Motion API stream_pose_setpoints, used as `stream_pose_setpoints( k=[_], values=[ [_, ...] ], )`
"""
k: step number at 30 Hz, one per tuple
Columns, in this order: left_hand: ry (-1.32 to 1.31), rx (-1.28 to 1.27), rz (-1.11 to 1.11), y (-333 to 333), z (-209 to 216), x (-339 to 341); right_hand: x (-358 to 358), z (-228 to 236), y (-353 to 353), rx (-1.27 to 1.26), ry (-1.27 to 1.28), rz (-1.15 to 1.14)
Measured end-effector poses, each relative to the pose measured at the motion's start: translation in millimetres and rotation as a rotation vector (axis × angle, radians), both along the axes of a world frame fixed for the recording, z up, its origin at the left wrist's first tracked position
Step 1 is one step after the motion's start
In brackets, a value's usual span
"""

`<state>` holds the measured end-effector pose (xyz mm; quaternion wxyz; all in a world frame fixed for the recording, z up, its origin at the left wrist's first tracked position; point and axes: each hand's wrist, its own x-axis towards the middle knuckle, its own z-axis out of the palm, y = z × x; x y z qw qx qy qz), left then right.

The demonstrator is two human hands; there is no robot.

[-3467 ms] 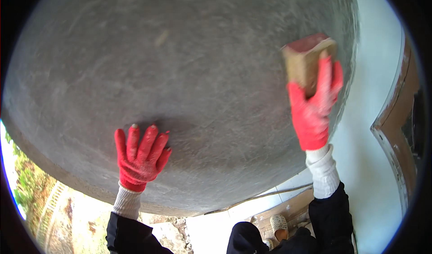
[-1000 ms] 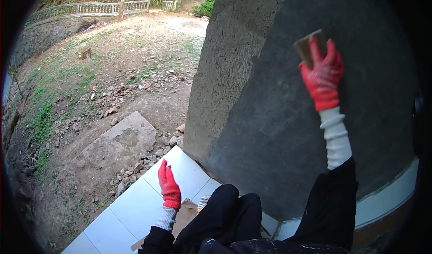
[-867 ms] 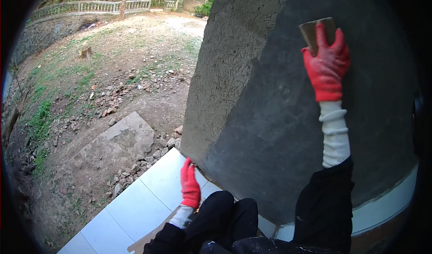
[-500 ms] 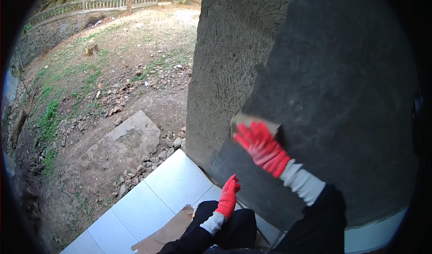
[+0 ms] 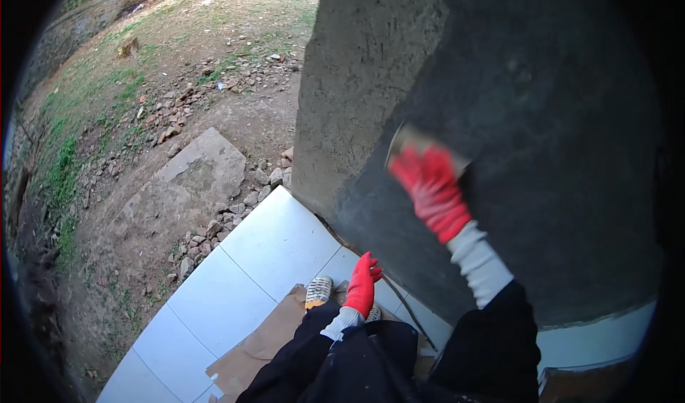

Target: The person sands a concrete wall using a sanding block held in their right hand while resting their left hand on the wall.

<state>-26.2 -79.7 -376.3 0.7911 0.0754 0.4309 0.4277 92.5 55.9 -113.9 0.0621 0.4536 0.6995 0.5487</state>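
My right hand point(image 5: 433, 192), in a red-coated glove with a pale cuff, presses a flat tan rectangular pad point(image 5: 415, 140) to the wall. Motion blurs the pad, and I cannot tell its exact material. Dark, smoother plaster point(image 5: 542, 139) covers the wall under and to the right of it. Left of the pad runs a ragged border with rougher, lighter grey plaster point(image 5: 349, 96). My left hand point(image 5: 364, 283), gloved the same way, hovers above my knees with its fingers loosely stretched and nothing in it.
White floor tiles point(image 5: 250, 249) meet the wall's foot, with a brown cardboard sheet point(image 5: 246, 356) lying on them by my shoe point(image 5: 319, 291). A thin dark strip point(image 5: 410, 310) runs beside the wall. Beyond the tile edge are rubble stones point(image 5: 207, 235) and a concrete slab point(image 5: 203, 167).
My right hand and the pad have moved up the wall and slightly right. The view has tilted downward, showing more of my legs and a shoe. My left hand stays over my knees.
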Motion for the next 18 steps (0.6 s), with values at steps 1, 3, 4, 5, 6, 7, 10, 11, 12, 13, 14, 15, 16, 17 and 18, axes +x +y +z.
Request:
stream_pose_setpoints(
  k=[1, 3, 4, 5, 6, 7, 10, 11, 12, 13, 14, 15, 16, 17, 18],
  values=[
    [0.069, 0.062, 0.035, 6, -1, -4, 2, -37, -4, -0.164, -0.179, -0.003],
    [0.123, -0.119, 0.117, 24, -2, -6, 8, -60, -4, -0.074, -0.204, 0.156],
    [0.114, -0.078, 0.103, 28, -2, -3, 12, -47, 0, -0.096, -0.131, 0.175],
    [0.131, -0.026, 0.111, 35, -3, 1, 16, -17, 6, -0.075, -0.064, 0.181],
    [0.147, 0.042, 0.084, 35, -4, 6, 18, 24, 10, 0.033, 0.02, 0.151],
    [0.166, 0.115, 0.061, 36, -3, 13, 23, 76, 14, -0.045, 0.121, 0.023],
    [0.163, 0.175, 0.037, 34, 2, 30, 24, 225, 35, 0.369, 0.051, 0.09],
    [0.122, 0.138, 0.052, 34, 5, 34, 20, 254, 41, 0.498, 0.026, 0.107],
    [0.111, 0.176, 0.06, 34, 8, 36, 19, 259, 42, 0.572, 0.026, 0.085],
    [0.142, 0.187, 0.047, 36, 11, 37, 12, 249, 45, 0.639, 0.03, 0.063],
    [0.143, 0.214, 0.065, 37, 13, 36, 5, 222, 44, 0.659, 0.104, 0.082],
    [0.134, 0.24, 0.103, 40, 14, 34, 1, 198, 40, 0.586, 0.126, 0.008],
    [0.215, 0.263, 0.106, 43, 14, 32, -6, 137, 37, 0.468, 0.25, -0.043],
    [0.282, 0.278, 0.127, 46, 13, 29, -12, 76, 31, 0.289, 0.262, -0.046],
    [0.327, 0.264, 0.142, 50, 10, 27, -20, 12, 31, 0.109, 0.246, 0.04]
  ],
)
